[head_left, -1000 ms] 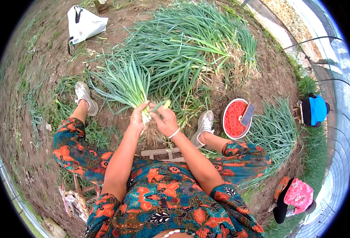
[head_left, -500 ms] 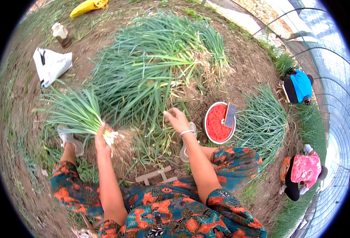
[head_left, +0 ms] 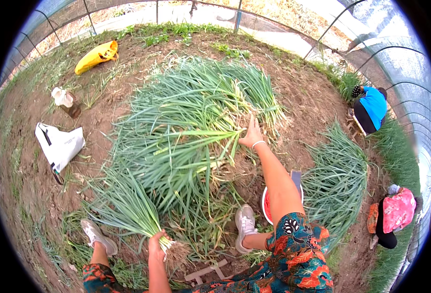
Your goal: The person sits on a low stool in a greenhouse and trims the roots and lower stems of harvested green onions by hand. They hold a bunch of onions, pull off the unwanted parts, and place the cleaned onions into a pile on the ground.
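Observation:
My left hand [head_left: 157,240] is closed around the white lower stems of a bunch of green onions [head_left: 135,207], its leaves fanning up and left and its pale roots hanging beside my wrist. My right arm is stretched forward over the heap of green onions [head_left: 176,105]. At the root side of that heap is my right hand [head_left: 251,134], thumb and fingers apart, close against some pale stalks; whether it touches them I cannot tell. Under my right forearm a white-rimmed tub [head_left: 264,207] with red bands inside is partly hidden.
A second onion pile [head_left: 335,178] lies right of the tub. Two people, in a blue top [head_left: 373,107] and a pink top [head_left: 398,210], crouch at the right. A white bag [head_left: 61,146], a jug [head_left: 64,97] and a yellow bag [head_left: 97,57] lie left. A wooden piece [head_left: 206,273] is near my feet.
My right hand has reached forward from above my right foot to the heap's root side. The view has tilted up, and the held bunch sits lower in it.

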Tool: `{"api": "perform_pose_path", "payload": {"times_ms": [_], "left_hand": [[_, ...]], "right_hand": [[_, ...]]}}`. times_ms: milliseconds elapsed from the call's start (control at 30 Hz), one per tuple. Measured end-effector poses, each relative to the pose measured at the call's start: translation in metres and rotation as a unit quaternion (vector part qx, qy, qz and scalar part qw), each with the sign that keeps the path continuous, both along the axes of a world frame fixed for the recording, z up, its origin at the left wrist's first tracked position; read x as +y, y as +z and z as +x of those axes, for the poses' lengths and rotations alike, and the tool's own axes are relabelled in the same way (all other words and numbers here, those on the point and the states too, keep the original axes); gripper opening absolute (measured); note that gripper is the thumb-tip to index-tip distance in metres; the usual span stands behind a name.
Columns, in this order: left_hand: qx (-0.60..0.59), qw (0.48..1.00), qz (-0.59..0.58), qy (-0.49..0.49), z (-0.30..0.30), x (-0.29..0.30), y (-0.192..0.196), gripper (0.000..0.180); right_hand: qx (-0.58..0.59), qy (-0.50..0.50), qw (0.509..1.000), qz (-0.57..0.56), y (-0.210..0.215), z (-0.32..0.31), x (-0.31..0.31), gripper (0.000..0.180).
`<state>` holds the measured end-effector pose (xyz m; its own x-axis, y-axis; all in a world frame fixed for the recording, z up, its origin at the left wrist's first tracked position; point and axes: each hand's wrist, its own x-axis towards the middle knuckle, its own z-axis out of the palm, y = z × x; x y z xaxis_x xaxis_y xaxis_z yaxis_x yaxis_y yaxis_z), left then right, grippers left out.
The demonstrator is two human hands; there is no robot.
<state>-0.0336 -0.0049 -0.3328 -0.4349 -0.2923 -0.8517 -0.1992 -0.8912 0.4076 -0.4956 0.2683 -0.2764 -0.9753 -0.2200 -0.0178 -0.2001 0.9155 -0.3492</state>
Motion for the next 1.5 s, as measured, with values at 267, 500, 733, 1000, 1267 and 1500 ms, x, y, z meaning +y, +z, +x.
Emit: {"api": "perform_pose_path", "payload": {"times_ms": [267,500,733,1000,1267,1500], "left_hand": [[0.004,0.999,-0.036,-0.006,-0.011,0.002,0.01,0.01],[0.063,0.997,-0.049,0.014,0.003,-0.006,0.02,0.011],[0.14,0.988,-0.063,0.007,0.037,-0.015,0.054,0.023],[0.224,0.969,-0.094,0.033,0.069,-0.014,0.1,0.027],[0.218,0.975,-0.024,0.027,0.073,-0.003,0.062,0.024],[0.205,0.973,-0.07,0.082,0.073,0.004,0.071,0.024]], "right_hand": [[-0.119,-0.1,0.98,-0.128,-0.023,0.008,-0.048,0.096],[-0.093,-0.054,0.99,-0.091,0.036,0.112,-0.097,0.06],[-0.148,-0.012,0.989,-0.03,0.0,0.262,-0.139,0.072],[-0.147,-0.014,0.987,-0.057,0.007,0.319,-0.109,0.059],[-0.002,0.075,0.997,-0.033,0.022,0.348,-0.102,0.014],[0.016,0.185,0.982,0.044,0.002,0.32,-0.184,0.016]]}}
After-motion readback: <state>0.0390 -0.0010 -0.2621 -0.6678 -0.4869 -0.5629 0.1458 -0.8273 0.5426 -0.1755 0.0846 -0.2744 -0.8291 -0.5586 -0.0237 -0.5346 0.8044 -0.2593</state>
